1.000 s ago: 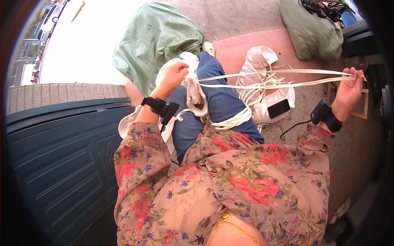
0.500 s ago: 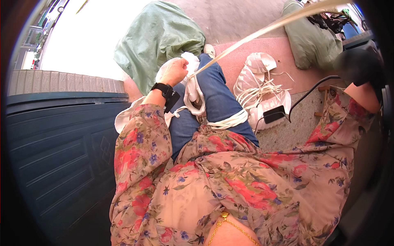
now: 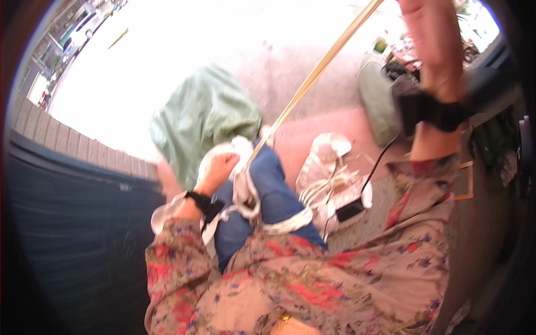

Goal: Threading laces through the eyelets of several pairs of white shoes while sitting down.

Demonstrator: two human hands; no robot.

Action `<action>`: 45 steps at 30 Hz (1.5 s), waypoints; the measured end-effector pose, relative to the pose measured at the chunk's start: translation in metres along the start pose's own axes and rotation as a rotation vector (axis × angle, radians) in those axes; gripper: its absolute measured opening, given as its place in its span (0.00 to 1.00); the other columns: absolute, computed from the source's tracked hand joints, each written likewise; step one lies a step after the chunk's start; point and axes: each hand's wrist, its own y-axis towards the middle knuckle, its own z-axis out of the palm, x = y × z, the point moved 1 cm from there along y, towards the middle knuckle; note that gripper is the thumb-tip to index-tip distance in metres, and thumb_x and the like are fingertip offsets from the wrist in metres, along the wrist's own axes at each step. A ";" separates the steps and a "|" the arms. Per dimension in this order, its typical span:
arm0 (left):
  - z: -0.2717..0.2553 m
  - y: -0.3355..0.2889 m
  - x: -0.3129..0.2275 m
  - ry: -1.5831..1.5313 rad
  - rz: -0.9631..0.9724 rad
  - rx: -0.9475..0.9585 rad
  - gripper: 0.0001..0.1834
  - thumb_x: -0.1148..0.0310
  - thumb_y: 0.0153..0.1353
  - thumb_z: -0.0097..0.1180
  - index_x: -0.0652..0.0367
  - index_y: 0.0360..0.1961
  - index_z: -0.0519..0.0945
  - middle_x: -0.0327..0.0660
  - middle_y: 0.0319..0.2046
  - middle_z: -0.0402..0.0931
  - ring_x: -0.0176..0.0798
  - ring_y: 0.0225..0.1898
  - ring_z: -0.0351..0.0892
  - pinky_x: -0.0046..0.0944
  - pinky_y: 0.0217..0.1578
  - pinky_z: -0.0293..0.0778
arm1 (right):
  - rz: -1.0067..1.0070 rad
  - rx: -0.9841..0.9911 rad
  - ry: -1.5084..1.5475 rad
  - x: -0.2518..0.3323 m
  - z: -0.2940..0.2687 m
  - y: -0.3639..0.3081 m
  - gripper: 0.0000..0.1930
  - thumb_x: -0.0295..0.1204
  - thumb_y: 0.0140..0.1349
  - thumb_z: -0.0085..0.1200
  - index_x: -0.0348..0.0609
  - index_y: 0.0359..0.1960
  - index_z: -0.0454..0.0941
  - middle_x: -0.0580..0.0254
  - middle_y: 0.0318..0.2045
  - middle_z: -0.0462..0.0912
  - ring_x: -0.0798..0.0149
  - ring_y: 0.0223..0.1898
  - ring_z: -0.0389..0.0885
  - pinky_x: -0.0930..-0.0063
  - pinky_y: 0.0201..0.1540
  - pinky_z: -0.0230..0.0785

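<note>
My left hand (image 3: pixel 222 168) is closed on a white shoe upper (image 3: pixel 245 192) lying over my jeans-clad thighs. From this upper a long cream shoelace (image 3: pixel 312 78) runs taut up to the right and leaves the picture at the top edge. My right hand (image 3: pixel 432 42) is raised at the upper right, blurred, its fingertips cut off near where the lace goes out; it appears to grip the lace. A bundle of white laces (image 3: pixel 287 223) lies across my right thigh. More pale material (image 3: pixel 167 211) shows beside my left forearm.
White shoe uppers (image 3: pixel 321 162) with loose laces lie on the ground to the right, beside a black box (image 3: pixel 350 210) with a cable (image 3: pixel 379 159). A green covered bundle (image 3: pixel 209 120) stands ahead, another sack (image 3: pixel 375 100) at far right. A dark blue panel (image 3: pixel 84 223) borders my left.
My right hand and forearm have come into view at the upper right, and the taut lace now slopes more steeply. The head view has shifted; my left hand keeps its hold on the upper.
</note>
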 end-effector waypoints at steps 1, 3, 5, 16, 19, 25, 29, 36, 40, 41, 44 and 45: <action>-0.002 -0.004 0.014 -0.071 0.055 -0.017 0.11 0.68 0.56 0.54 0.66 0.34 0.79 0.38 0.24 0.78 0.23 0.28 0.71 0.27 0.31 0.69 | -0.203 0.413 -0.223 -0.044 -0.046 0.016 0.13 0.33 0.62 0.45 0.35 0.40 0.74 0.60 0.35 0.78 0.68 0.38 0.75 0.73 0.51 0.62; -0.005 -0.008 -0.018 -0.175 0.138 0.155 0.12 0.70 0.54 0.56 0.65 0.38 0.79 0.36 0.28 0.78 0.24 0.32 0.72 0.28 0.36 0.70 | 0.058 0.281 0.073 -0.030 -0.008 0.001 0.14 0.37 0.60 0.50 0.38 0.39 0.75 0.63 0.28 0.79 0.70 0.33 0.76 0.73 0.46 0.64; -0.011 -0.013 -0.056 -0.259 0.105 0.354 0.12 0.70 0.54 0.57 0.62 0.39 0.79 0.36 0.31 0.78 0.26 0.33 0.73 0.29 0.37 0.70 | 0.068 0.272 0.079 -0.028 -0.003 -0.009 0.14 0.38 0.61 0.49 0.39 0.38 0.76 0.61 0.27 0.81 0.71 0.33 0.76 0.74 0.44 0.65; -0.184 -0.038 -0.045 -0.940 0.139 -0.229 0.09 0.65 0.64 0.43 0.57 0.30 0.70 0.35 0.18 0.69 0.33 0.26 0.71 0.33 0.34 0.68 | 0.367 -0.099 0.169 -0.099 -0.187 -0.033 0.10 0.32 0.62 0.47 0.39 0.39 0.73 0.60 0.35 0.78 0.67 0.39 0.76 0.72 0.47 0.67; -0.306 -0.114 0.043 -1.107 0.084 -0.669 0.12 0.68 0.66 0.37 0.61 0.24 0.65 0.37 0.18 0.62 0.33 0.22 0.62 0.35 0.33 0.67 | 0.516 -0.367 0.069 -0.157 -0.303 -0.082 0.11 0.29 0.59 0.51 0.39 0.43 0.74 0.68 0.30 0.77 0.73 0.31 0.74 0.77 0.42 0.68; -0.313 -0.165 0.091 -1.131 -0.180 -0.880 0.10 0.69 0.64 0.41 0.60 0.25 0.66 0.36 0.19 0.62 0.32 0.21 0.59 0.31 0.23 0.62 | 0.831 -0.292 -0.193 -0.223 -0.259 -0.205 0.09 0.29 0.57 0.55 0.39 0.38 0.77 0.67 0.26 0.78 0.75 0.24 0.74 0.83 0.31 0.70; -0.155 -0.106 0.019 -0.930 -0.512 -0.384 0.06 0.65 0.59 0.52 0.54 0.29 0.70 0.29 0.16 0.61 0.22 0.12 0.57 0.23 0.11 0.50 | 0.993 0.407 -0.387 -0.240 -0.117 -0.272 0.11 0.31 0.59 0.51 0.34 0.36 0.78 0.69 0.22 0.76 0.77 0.23 0.72 0.84 0.28 0.65; 0.003 -0.076 0.042 -0.618 -0.605 0.000 0.14 0.58 0.62 0.47 0.58 0.30 0.72 0.27 0.14 0.57 0.22 0.12 0.53 0.24 0.12 0.49 | 0.437 1.044 -0.688 -0.261 0.018 -0.353 0.09 0.31 0.53 0.47 0.44 0.26 0.80 0.58 0.33 0.78 0.55 0.42 0.72 0.60 0.44 0.63; 0.022 -0.076 0.051 -0.381 -0.543 -0.135 0.11 0.63 0.60 0.49 0.60 0.29 0.76 0.30 0.15 0.66 0.22 0.13 0.60 0.24 0.13 0.57 | 0.333 0.910 -0.960 -0.273 0.031 -0.353 0.07 0.30 0.48 0.48 0.43 0.24 0.79 0.58 0.30 0.77 0.56 0.39 0.71 0.60 0.38 0.62; 0.021 -0.076 0.046 -0.381 -0.547 -0.131 0.11 0.63 0.60 0.49 0.60 0.29 0.76 0.30 0.15 0.66 0.22 0.13 0.60 0.24 0.13 0.57 | 0.339 0.911 -0.961 -0.272 0.033 -0.349 0.07 0.30 0.48 0.48 0.43 0.24 0.79 0.58 0.30 0.77 0.56 0.39 0.71 0.60 0.38 0.62; 0.018 -0.076 0.039 -0.354 -0.561 -0.169 0.11 0.64 0.59 0.50 0.61 0.29 0.77 0.32 0.17 0.69 0.23 0.14 0.62 0.23 0.15 0.60 | 0.363 0.917 -0.987 -0.271 0.039 -0.341 0.08 0.30 0.47 0.48 0.44 0.24 0.79 0.58 0.32 0.77 0.57 0.40 0.70 0.60 0.40 0.61; 0.019 -0.075 0.044 -0.320 -0.564 -0.182 0.11 0.64 0.58 0.50 0.62 0.30 0.78 0.32 0.17 0.69 0.23 0.14 0.62 0.24 0.15 0.60 | 0.363 0.919 -0.984 -0.272 0.042 -0.341 0.08 0.30 0.47 0.48 0.44 0.24 0.79 0.58 0.32 0.77 0.57 0.40 0.70 0.60 0.40 0.61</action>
